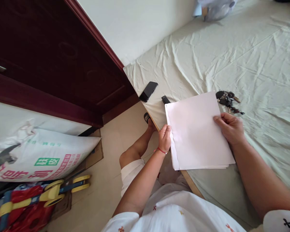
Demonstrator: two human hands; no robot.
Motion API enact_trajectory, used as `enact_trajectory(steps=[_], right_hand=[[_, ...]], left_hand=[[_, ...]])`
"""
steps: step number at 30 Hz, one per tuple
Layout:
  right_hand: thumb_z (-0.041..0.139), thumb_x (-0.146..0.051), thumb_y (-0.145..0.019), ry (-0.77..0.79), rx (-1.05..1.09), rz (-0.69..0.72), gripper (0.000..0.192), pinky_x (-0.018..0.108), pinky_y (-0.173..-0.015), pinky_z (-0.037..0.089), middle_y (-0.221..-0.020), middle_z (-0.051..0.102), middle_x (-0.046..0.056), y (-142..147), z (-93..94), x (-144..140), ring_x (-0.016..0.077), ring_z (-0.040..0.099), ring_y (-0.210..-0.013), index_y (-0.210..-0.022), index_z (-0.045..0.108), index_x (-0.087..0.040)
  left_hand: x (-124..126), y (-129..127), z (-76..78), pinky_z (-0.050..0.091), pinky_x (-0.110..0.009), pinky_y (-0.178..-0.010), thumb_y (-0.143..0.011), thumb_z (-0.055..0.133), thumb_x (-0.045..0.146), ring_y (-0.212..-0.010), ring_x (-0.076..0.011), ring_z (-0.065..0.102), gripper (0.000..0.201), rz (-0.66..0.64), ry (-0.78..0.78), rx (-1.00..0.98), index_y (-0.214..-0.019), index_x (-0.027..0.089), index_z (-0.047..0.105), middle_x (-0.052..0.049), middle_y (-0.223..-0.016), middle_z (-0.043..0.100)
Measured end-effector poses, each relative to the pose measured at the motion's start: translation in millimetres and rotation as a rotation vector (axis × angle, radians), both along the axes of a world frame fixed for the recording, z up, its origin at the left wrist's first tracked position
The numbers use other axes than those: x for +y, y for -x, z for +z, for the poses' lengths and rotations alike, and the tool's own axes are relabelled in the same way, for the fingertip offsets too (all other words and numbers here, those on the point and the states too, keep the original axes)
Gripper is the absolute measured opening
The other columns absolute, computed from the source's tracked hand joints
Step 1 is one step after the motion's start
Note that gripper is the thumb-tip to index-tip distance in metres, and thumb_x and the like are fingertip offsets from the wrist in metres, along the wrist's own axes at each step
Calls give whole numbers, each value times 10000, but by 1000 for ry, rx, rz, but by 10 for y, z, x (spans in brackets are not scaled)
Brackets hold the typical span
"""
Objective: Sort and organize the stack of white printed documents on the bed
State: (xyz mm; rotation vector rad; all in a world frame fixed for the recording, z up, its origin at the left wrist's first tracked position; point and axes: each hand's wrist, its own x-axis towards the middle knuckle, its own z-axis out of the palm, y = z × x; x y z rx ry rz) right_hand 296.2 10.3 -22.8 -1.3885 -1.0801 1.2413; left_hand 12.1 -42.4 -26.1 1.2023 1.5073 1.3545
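Observation:
A stack of blank white paper [198, 135] is held over the edge of the cloth-covered surface. My left hand [164, 137], with a red string at the wrist, is closed on the stack's left edge. At the opposite edge, my right hand [230, 127] pinches the sheets between thumb and fingers. Several sheets show at the lower edge, slightly out of line. Just beyond the paper's top left corner lies a small black object [165, 99], partly covered. A bunch of keys [229, 101] rests past the right hand.
A black phone [148, 91] lies near the left edge of the wrinkled pale green cloth [263, 64]. A clear plastic bag [218, 9] sits at the back. On the floor to the left are a printed white sack [43, 154] and a yellow-blue wheeled toy [48, 195], below a dark red door [50, 48].

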Motion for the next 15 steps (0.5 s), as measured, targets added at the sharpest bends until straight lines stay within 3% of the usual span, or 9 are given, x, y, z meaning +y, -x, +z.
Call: enact_trajectory(steps=[15], right_hand=[[776,-482,-839,-10,-13,14,236,231,-413,409,-689,675,-35,74,27,-34,117,534,-492,-928,753,-265]], left_hand=[[-25,-35,32,290,-295,-639,-973,457,722,-636,-136,354,562,-7,-5,103,-738,212,474,31,-656,416]])
